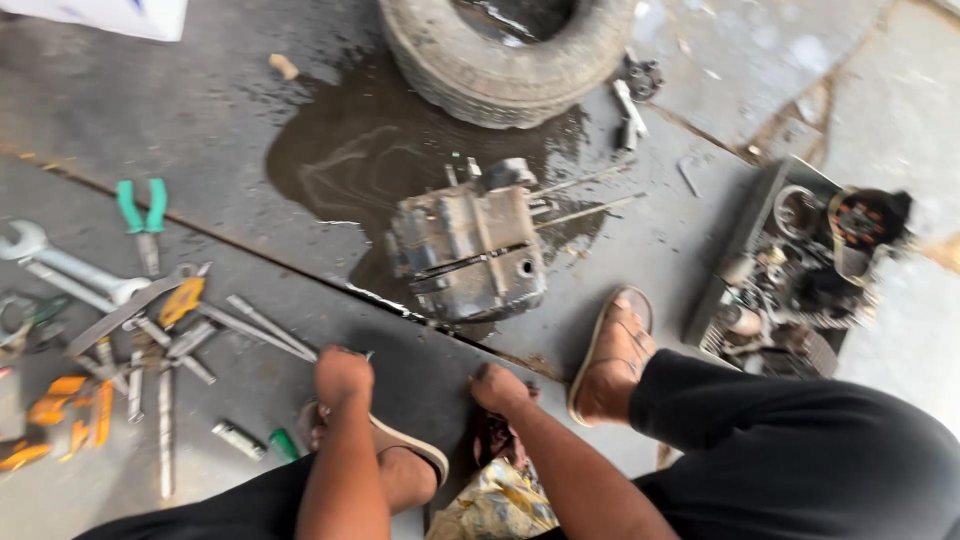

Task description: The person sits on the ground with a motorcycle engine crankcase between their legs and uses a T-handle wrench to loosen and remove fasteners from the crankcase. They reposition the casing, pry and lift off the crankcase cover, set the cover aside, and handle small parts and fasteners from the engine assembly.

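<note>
My left hand [343, 377] is curled, knuckles facing up, so what my fingers grip is hidden. My right hand [499, 388] presses into a dark rag [492, 437], fingertips buried. The tyre [505, 55] and white box [105, 16] are cut off at the top edge.

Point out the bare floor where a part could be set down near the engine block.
Bare concrete lies between the pliers and the oily puddle, and between the engine block and parts tray. Crowded: the tool pile left, and around both hands.
</note>
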